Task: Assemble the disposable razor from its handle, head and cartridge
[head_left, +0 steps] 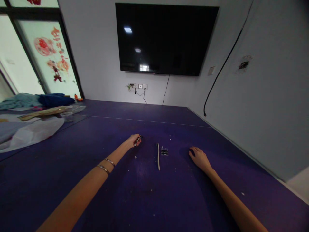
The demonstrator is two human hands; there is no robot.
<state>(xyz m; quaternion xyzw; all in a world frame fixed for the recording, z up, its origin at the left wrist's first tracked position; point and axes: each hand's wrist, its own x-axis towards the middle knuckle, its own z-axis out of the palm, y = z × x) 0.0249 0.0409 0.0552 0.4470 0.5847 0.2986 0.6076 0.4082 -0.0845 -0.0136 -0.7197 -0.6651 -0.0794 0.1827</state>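
I reach forward over a wide purple surface [141, 190], with a black television [166, 38] at twelve o'clock on the wall beyond it. My left hand [133, 140] is ahead, its fingers closed and clamped on a small slim object. My right hand [200, 158] is palm-down at about one o'clock, fingers loosely bent, thumb slightly apart from them. Between my hands, a pale strip [158, 158] lies along the twelve-to-six line, at about four o'clock from my left fingers and nine o'clock from my right ones. Just beside the strip, at its three o'clock, a small dark board [164, 151] lies flat, nearer the strip than either hand. The slim object [136, 141] in my left fingers tilts toward one o'clock, ending in a dark tip; I cannot tell its exact kind.
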